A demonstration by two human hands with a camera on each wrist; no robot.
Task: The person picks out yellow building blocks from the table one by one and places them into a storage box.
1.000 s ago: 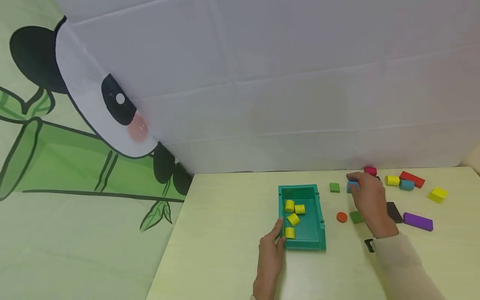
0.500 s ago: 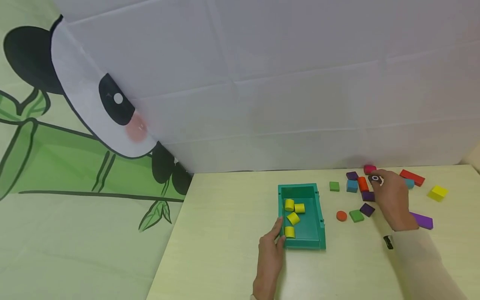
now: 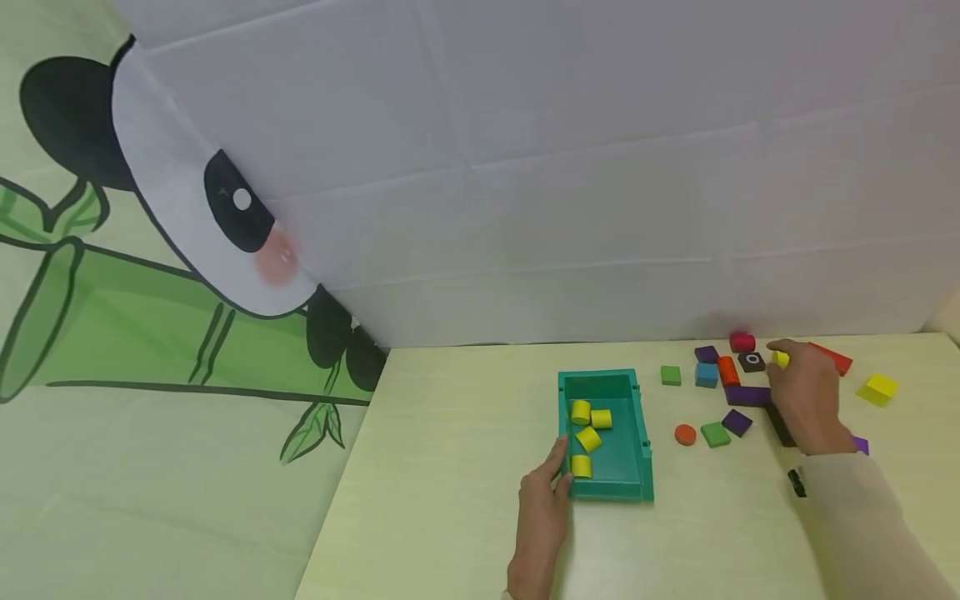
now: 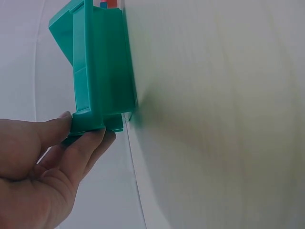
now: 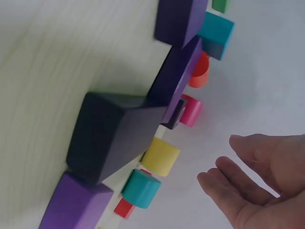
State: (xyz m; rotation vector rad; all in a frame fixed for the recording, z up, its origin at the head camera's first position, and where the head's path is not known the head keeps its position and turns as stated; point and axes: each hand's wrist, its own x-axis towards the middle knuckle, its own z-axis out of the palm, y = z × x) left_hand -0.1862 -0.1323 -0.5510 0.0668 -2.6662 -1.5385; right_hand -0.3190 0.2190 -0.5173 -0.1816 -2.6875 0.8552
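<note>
While the left hand [image 3: 542, 500] holds the teal tray [image 3: 643, 450] by its left wall, pinching the edge between thumb and fingers, the right hand [image 3: 808, 396] is above the right part of the bench [image 3: 435, 467]. The tray rests on the bench, and inside it lie four yellow cylinders [image 3: 588, 439], gathered toward the left side.

The grip of the right hand is wide: in the right wrist view the thumb is well separated from the fingers, and the fingertips are apart from the loose yellow cylinder [image 5: 161, 157]. This cylinder is on the bench, near a blue cylinder [image 5: 141, 188] and a black block [image 5: 109, 138]; in the head view the hand partly covers it.

To the left of the right hand are a black square tile [image 3: 752, 362] with a white ring, a pink cylinder [image 3: 742, 342], an orange-red cylinder [image 3: 727, 371], a blue cube [image 3: 706, 374] and a long purple block [image 3: 747, 396]. On its other side there is a yellow block [image 3: 877, 389]. Behind the bench hangs a white cloth [image 3: 480, 208].
</note>
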